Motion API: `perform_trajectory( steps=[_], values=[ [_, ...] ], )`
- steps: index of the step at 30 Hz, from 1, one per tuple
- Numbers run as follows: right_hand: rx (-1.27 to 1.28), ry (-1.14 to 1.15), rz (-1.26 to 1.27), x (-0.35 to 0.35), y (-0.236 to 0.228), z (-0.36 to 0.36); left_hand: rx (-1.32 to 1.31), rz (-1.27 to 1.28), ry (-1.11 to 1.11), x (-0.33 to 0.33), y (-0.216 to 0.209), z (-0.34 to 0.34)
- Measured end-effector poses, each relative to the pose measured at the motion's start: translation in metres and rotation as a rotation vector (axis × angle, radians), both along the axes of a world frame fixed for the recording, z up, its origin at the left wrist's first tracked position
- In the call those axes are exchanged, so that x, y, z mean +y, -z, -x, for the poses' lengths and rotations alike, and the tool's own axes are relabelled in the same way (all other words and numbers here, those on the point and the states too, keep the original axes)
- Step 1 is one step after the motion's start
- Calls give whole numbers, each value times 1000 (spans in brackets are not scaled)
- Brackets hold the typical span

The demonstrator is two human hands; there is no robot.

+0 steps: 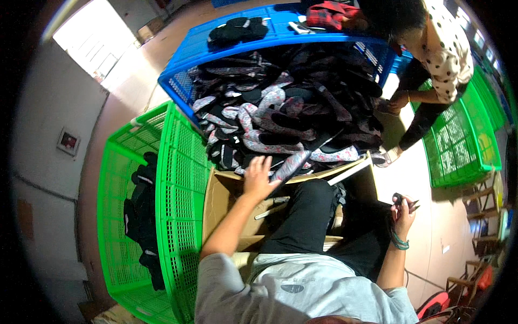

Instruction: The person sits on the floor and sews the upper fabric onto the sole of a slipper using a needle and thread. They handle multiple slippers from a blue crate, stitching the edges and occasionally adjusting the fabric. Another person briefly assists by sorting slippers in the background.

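My left hand (258,179) is over the near edge of a pile, its fingers stretched out and apart. Beside its thumb lies a slim floral cloth piece with dark edging (292,164), which looks like a shoe upper; the thumb seems to touch it. Held out at the right, my right hand (402,215) is closed round a small dark pointed tool (414,206) that looks like thread snips. The floral and black pile (277,116) fills a large blue crate (175,89) in front of me.
An open cardboard box (217,202) surrounds my legs. On the left stands a green crate (175,216) with black pieces (141,213). A co-worker in a dotted top (450,70) bends at the far right, near another green crate (456,143). Wooden stools (483,202) stand behind.
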State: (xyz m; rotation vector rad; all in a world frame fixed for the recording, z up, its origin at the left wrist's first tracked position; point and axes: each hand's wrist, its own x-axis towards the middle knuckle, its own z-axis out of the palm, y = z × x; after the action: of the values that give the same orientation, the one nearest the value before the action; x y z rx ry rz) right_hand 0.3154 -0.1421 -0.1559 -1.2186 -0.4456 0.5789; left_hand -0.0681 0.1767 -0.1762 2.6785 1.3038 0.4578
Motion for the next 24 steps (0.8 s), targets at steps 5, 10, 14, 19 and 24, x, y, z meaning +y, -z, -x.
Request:
perform_trajectory(
  steps=[5,10,14,19,24],
  values=[
    [3,13,13,-5,-3,3,-69,189,51,-11,95,-81],
    [-9,8,11,-1,-8,6,4,152,-151,-27,87,-106],
    [22,-18,1,2,-11,5,104,64,-83,-37,72,-93],
    [37,-35,-24,1,-12,6,204,329,-104,-49,60,-71],
    [32,-33,-38,-4,-17,8,-35,289,30,-56,24,-31]
  ],
)
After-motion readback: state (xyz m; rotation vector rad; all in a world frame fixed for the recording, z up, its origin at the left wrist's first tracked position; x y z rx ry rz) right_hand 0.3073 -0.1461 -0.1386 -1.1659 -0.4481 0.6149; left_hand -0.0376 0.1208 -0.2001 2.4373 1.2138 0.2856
